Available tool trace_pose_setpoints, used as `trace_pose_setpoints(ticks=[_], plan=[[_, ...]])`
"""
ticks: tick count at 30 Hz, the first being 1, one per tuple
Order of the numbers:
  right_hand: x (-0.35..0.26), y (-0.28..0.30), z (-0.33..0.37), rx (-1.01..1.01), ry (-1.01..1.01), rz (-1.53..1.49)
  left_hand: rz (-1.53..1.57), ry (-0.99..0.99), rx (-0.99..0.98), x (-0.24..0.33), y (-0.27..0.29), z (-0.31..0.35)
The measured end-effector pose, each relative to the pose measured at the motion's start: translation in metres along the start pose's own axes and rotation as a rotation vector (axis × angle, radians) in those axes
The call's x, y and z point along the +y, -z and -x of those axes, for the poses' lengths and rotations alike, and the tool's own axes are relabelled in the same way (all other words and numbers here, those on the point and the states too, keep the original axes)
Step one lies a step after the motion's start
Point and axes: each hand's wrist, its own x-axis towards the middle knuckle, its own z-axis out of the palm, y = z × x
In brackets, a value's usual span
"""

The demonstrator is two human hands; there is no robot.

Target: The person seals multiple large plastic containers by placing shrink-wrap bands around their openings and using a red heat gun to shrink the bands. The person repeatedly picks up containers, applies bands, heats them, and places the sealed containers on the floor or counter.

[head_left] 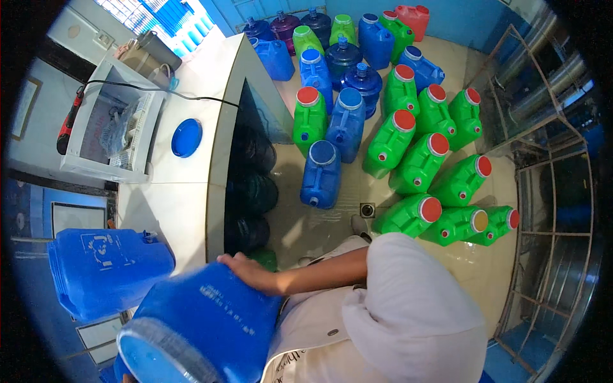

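A large blue water bottle [204, 325] is tilted in front of my chest, with its wide base toward the lower left. My right hand [246, 271] reaches across my white shirt and grips its upper side near the edge of the white counter [185, 210]. My left hand is hidden behind the bottle. A second blue bottle [105, 268] lies on its side on the counter just left of the held one.
On the counter lie a blue cap [186, 137] and a white box [112, 127] with a black cable. Several green jerrycans [418, 163] with red caps and blue jerrycans [321, 173] cover the tiled floor. A metal rack [549, 210] stands at right.
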Motion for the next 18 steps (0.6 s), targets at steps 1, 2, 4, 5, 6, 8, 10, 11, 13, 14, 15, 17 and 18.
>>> trace_pose_setpoints(ticks=[1, 2, 4, 5, 6, 8, 10, 11, 13, 14, 15, 17, 18], plan=[[0.014, 0.013, 0.000, -0.003, -0.005, -0.036, 0.026, 0.019, -0.178, 0.006, 0.006, -0.003], [0.032, 0.021, -0.007, 0.048, -0.077, -0.181, 0.056, 0.033, -0.357, 0.015, 0.015, -0.011], [0.057, 0.047, -0.003, -0.024, 0.032, -0.346, 0.396, -0.287, -0.380, 0.061, 0.033, -0.034], [0.085, 0.062, -0.008, -0.053, 0.094, -0.392, 0.386, -0.550, -0.547, 0.072, 0.027, -0.050], [0.112, 0.078, -0.015, -0.077, 0.154, -0.434, 0.426, -0.511, -0.802, 0.094, 0.023, -0.068], [0.106, 0.105, 0.028, 0.186, 0.155, -0.438, 0.466, -0.089, -1.369, 0.141, 0.010, -0.118], [0.153, 0.149, 0.028, 0.166, -0.032, -0.574, 0.455, -0.194, -1.300, 0.157, -0.037, -0.130], [0.186, 0.171, 0.022, 0.198, -0.034, -0.443, 0.482, -0.135, -1.251, 0.172, -0.068, -0.125], [0.246, 0.215, 0.014, 0.309, 0.021, -0.164, 0.495, -0.224, -1.079, 0.204, -0.148, -0.109], [0.276, 0.237, 0.015, 0.378, 0.067, -0.010, 0.619, -0.208, -1.109, 0.228, -0.172, -0.104], [0.312, 0.257, 0.011, 0.392, 0.043, 0.092, 0.799, -0.406, -0.998, 0.240, -0.224, -0.094], [0.348, 0.305, -0.012, 0.564, -0.092, 0.155, 0.830, -0.437, -0.900, 0.290, -0.282, -0.087], [0.358, 0.317, -0.019, 0.715, -0.213, 0.088, 0.816, -0.514, -0.825, 0.326, -0.322, -0.100]])
